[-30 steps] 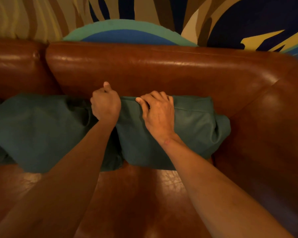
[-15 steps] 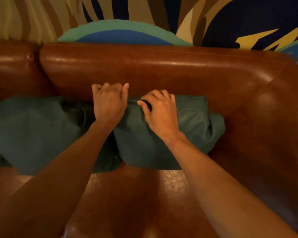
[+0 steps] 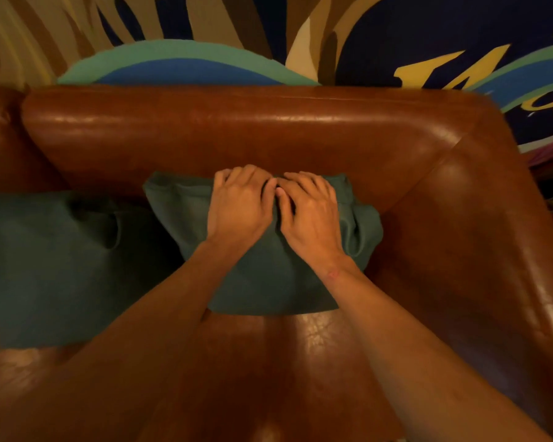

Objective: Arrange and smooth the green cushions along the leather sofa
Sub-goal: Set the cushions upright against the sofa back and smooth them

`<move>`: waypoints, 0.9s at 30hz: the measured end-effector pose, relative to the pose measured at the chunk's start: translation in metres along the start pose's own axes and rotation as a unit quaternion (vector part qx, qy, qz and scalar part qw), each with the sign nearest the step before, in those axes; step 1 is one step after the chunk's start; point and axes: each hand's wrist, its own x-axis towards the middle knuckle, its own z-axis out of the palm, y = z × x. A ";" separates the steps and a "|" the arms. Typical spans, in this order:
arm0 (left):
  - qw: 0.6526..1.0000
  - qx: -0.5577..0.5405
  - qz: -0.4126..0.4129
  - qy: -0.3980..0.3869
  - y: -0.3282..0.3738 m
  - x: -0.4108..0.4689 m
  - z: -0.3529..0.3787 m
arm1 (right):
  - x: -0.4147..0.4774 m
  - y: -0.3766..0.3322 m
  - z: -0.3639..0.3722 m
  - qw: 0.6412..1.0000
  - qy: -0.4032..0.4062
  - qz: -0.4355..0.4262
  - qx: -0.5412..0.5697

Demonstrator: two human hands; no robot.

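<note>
**A:** Where did the left hand [image 3: 238, 208] end up?

**B:** It left the gap between the two cushions and came onto the top of the right cushion [image 3: 268, 282]. It settled just beside the right hand [image 3: 310, 215], with their forefingers touching.

**A:** Did the right hand change?

**B:** Its thumb, which had stood apart on the top edge, drew in alongside the fingers.

**A:** And the cushion itself?

**B:** Its upper left corner had been hidden under the left hand. That corner came into sight against the sofa backrest [image 3: 237, 132], higher than the left cushion [image 3: 45, 266].
</note>
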 end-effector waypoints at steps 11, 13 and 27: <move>0.983 -0.074 0.118 -0.118 0.094 0.018 0.048 | -0.024 0.080 -0.054 0.989 -0.071 0.126 -0.020; 0.980 -0.072 0.138 -0.123 0.101 0.020 0.054 | -0.021 0.084 -0.058 0.985 -0.108 0.132 -0.032; 0.981 -0.073 0.141 -0.113 0.099 0.018 0.061 | -0.034 0.100 -0.070 0.980 0.034 0.195 -0.013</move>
